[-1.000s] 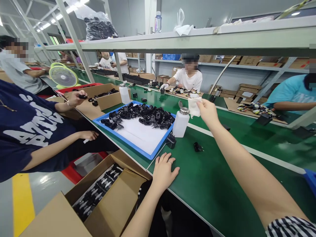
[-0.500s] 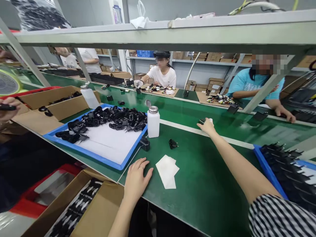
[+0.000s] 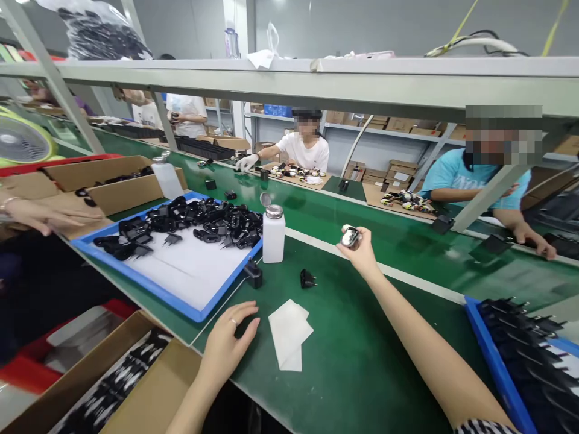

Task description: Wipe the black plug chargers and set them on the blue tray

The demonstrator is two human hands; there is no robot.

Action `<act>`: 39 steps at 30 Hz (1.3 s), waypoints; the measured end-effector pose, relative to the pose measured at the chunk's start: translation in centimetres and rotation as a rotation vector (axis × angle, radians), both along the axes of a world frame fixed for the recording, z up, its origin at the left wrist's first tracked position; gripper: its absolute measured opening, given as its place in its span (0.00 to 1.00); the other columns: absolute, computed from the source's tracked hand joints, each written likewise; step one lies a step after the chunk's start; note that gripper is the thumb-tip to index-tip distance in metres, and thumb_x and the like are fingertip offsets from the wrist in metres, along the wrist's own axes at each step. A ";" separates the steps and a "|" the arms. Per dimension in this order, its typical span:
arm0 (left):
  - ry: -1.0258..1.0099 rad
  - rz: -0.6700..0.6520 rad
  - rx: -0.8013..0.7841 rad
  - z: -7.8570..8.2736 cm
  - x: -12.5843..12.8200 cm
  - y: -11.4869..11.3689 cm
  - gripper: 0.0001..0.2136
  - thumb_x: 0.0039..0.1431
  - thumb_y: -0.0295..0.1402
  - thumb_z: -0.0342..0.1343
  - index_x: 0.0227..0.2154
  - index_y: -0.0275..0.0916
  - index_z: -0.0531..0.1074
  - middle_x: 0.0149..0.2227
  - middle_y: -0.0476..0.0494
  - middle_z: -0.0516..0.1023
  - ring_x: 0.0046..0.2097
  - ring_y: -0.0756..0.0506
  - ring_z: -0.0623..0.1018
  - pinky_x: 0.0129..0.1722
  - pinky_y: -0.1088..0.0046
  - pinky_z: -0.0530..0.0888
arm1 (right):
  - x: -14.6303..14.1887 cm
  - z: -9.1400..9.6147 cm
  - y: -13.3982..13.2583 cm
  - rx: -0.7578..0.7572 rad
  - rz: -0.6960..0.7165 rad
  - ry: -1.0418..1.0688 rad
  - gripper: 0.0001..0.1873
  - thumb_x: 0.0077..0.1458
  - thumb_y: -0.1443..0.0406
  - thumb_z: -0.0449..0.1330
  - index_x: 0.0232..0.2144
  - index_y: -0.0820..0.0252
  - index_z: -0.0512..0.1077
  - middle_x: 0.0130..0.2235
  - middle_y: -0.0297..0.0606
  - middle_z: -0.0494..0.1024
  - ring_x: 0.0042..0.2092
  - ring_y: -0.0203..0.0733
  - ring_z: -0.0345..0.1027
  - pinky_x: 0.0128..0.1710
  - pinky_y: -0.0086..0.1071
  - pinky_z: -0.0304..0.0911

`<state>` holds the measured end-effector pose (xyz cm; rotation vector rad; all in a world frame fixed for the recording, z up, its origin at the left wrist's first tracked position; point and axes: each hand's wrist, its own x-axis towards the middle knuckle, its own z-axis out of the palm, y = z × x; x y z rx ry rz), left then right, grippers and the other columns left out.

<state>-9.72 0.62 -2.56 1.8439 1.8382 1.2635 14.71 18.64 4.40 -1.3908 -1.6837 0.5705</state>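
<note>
Over the pale line on the green bench, my right hand [image 3: 365,252] grips a small black adapter [image 3: 351,237]; its end facing me looks pale and shiny. My left hand [image 3: 228,337] rests near the bench's front edge, fingers apart and holding nothing. Beside it lie folded white wipes [image 3: 289,337]. A black plug piece with two pins [image 3: 308,278] sits between the wipes and a white pump bottle [image 3: 274,235] whose lid is up. One black adapter [image 3: 253,274] stands against the corner of the blue-rimmed tray [image 3: 199,314], which holds a heap of black plugs [image 3: 217,220].
At right, another blue tray [image 3: 493,361] holds rows of black adapters [image 3: 520,337]. Below left stands a cardboard box [image 3: 145,392]. A co-worker's hand [image 3: 31,214] reaches in at left. Two people sit across the bench, under a long shelf beam [image 3: 289,81].
My right hand has come up and back toward me with the adapter, turning its shiny end into view. My left hand stays on the bench. The co-worker's hand at left has opened and lowered.
</note>
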 end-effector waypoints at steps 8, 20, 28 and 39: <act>-0.400 -0.201 0.065 6.6 5.5 -1.9 0.25 0.43 0.35 0.52 0.47 0.40 0.56 0.49 0.43 0.60 0.47 0.45 0.65 0.44 0.70 0.64 | -7.7 1.0 -13.6 0.223 0.445 0.066 0.28 0.35 0.59 0.59 0.35 0.54 0.46 0.42 0.43 0.63 0.45 0.44 0.59 0.41 0.37 0.57; -0.512 0.031 -0.115 1.6 0.2 -3.6 0.15 0.42 0.33 0.54 0.37 0.39 0.64 0.34 0.48 0.71 0.34 0.48 0.71 0.33 0.73 0.68 | -7.6 -1.7 -10.8 -0.410 0.517 -0.826 0.20 0.36 0.59 0.58 0.34 0.63 0.63 0.36 0.45 0.68 0.37 0.47 0.63 0.28 0.31 0.58; -0.024 -0.222 -0.297 2.0 -1.2 -1.8 0.15 0.39 0.35 0.57 0.34 0.42 0.67 0.32 0.49 0.70 0.38 0.46 0.67 0.37 0.72 0.65 | -9.7 -0.2 -11.6 -0.246 0.443 -0.548 0.12 0.44 0.67 0.49 0.35 0.61 0.61 0.35 0.38 0.69 0.34 0.39 0.64 0.29 0.30 0.58; 0.005 -0.242 -0.299 1.4 -1.7 -1.5 0.15 0.38 0.40 0.56 0.31 0.39 0.68 0.27 0.49 0.68 0.32 0.47 0.67 0.32 0.73 0.64 | -10.4 -4.2 -15.5 0.023 0.762 -0.264 0.19 0.49 0.66 0.45 0.46 0.55 0.59 0.47 0.35 0.65 0.46 0.40 0.59 0.43 0.35 0.57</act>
